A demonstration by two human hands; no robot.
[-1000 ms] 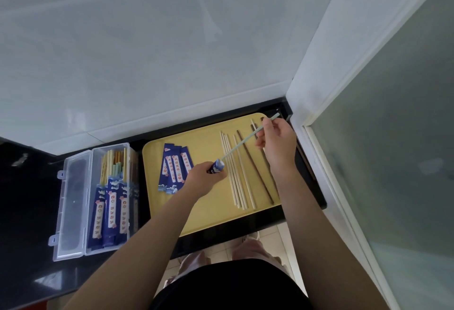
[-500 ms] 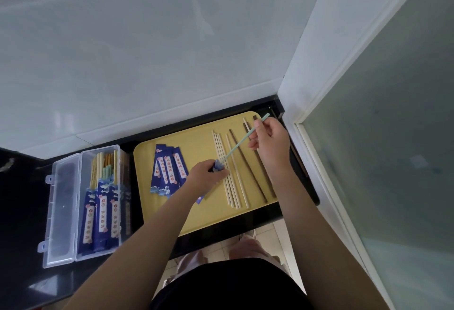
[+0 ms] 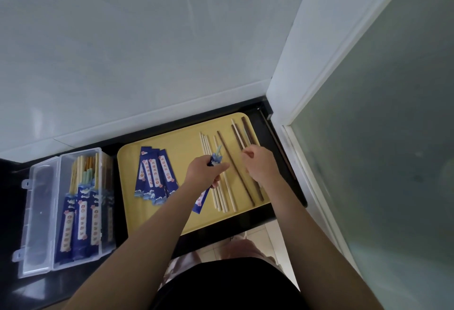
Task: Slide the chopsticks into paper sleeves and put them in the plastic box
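Observation:
My left hand [image 3: 205,173] grips a blue paper sleeve [image 3: 199,202] over the yellow tray [image 3: 181,142]; a pale green chopstick tip [image 3: 218,149] sticks out of the sleeve's top. My right hand [image 3: 260,165] hovers just to the right with loosely curled fingers, holding nothing, above loose dark brown chopsticks [image 3: 235,169]. Several pale wooden chopsticks [image 3: 219,193] lie in the tray's middle. A fan of empty blue sleeves [image 3: 155,177] lies on the tray's left part. The clear plastic box [image 3: 36,213] at the left holds several sleeved chopsticks [image 3: 82,221].
The tray and box sit on a black counter [image 3: 9,186] against a white wall. A white door frame [image 3: 290,103] with frosted glass stands close on the right. The box's lid [image 3: 36,186] lies open to the left. My legs and tiled floor show below.
The green chopstick has slid almost fully into the sleeve in my left hand. My right hand has let go of its top end and drawn back to the right.

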